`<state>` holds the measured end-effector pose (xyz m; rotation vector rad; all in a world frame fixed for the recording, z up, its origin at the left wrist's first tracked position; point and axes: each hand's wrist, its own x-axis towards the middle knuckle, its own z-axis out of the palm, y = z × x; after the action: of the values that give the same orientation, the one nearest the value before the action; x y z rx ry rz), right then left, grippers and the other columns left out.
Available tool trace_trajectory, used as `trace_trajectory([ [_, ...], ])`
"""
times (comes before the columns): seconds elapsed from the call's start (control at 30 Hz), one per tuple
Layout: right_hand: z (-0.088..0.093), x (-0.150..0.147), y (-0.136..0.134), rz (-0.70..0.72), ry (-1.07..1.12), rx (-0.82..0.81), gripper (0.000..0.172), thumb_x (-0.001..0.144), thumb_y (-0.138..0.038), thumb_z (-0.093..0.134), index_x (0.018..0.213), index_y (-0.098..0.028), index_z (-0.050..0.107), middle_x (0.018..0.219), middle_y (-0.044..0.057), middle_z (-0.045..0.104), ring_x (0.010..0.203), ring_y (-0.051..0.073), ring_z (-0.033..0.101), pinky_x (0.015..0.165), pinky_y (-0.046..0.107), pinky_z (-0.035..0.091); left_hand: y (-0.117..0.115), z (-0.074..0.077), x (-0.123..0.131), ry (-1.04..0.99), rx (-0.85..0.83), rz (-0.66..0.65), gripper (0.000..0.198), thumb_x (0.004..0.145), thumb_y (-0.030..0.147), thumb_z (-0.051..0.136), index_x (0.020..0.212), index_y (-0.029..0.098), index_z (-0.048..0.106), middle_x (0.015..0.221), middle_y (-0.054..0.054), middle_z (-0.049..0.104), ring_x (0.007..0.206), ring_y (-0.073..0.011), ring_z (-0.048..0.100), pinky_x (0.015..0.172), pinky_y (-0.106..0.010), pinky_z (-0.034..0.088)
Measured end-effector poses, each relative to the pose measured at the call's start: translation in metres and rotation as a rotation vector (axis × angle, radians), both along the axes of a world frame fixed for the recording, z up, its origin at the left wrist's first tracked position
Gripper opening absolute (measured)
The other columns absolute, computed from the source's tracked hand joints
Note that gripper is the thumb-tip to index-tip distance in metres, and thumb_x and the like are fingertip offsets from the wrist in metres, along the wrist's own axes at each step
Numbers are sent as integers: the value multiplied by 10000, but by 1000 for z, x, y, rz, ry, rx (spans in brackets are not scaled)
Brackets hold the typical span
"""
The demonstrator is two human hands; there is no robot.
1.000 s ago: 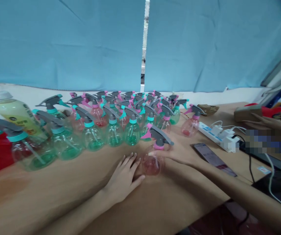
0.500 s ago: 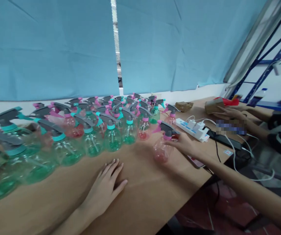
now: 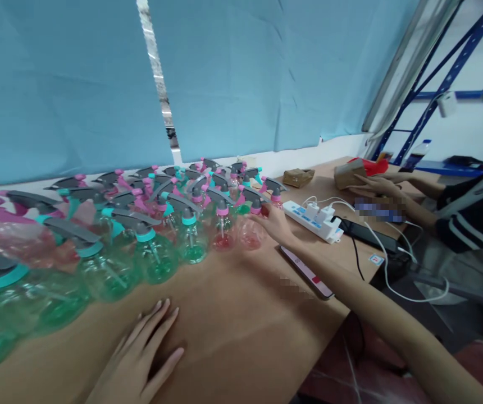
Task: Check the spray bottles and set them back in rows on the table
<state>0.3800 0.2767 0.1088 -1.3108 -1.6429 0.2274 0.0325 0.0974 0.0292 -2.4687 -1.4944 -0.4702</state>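
My right hand [image 3: 276, 224] reaches far forward and holds a pink spray bottle [image 3: 253, 227] with a grey trigger, standing on the wooden table [image 3: 241, 325] at the right end of the front row. My left hand [image 3: 140, 353] lies flat on the table near me, fingers spread, holding nothing. Several green and pink spray bottles [image 3: 153, 247] stand in rows behind and to the left of it.
A phone [image 3: 306, 272] lies beside my right forearm. A white power strip [image 3: 314, 219] with plugs and cables sits further right. Another person's hands [image 3: 376, 185] and dark striped sleeve [image 3: 469, 216] are at the far right. Blue curtain behind; table edge runs diagonally at right.
My right hand has carried the pink bottle away from me and set it at the end of the row. My left hand slid back toward me. The view turned right.
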Motion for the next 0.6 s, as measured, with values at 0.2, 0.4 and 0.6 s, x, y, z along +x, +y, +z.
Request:
trace_trajectory([
  [0.2, 1, -6, 23, -36, -10, -15, 368, 748, -547, 581, 670, -193, 517, 610, -9, 534, 564, 148, 477, 552, 271, 333, 1, -10, -4, 24, -15, 12, 606, 860, 524, 480, 1386, 230, 418, 1424, -80, 456, 1243, -299, 496, 1022, -482, 401],
  [0.4, -1, -6, 33, -28, 36, -25, 391, 731, -557, 613, 806, -174, 607, 733, 60, 640, 690, 232, 598, 651, 342, 446, 2, -15, -6, 16, 52, -19, 656, 861, 543, 470, 1437, 267, 321, 1431, -55, 449, 1238, -290, 502, 1025, -464, 393],
  [0.6, -8, 6, 24, 65, 122, -35, 491, 697, -506, 691, 1074, -198, 626, 1045, 93, 689, 986, 277, 638, 840, 402, 495, 5, -23, -12, 19, 49, -42, 754, 842, 538, 501, 1477, 303, 169, 1453, -51, 420, 1266, -285, 470, 1076, -476, 323],
])
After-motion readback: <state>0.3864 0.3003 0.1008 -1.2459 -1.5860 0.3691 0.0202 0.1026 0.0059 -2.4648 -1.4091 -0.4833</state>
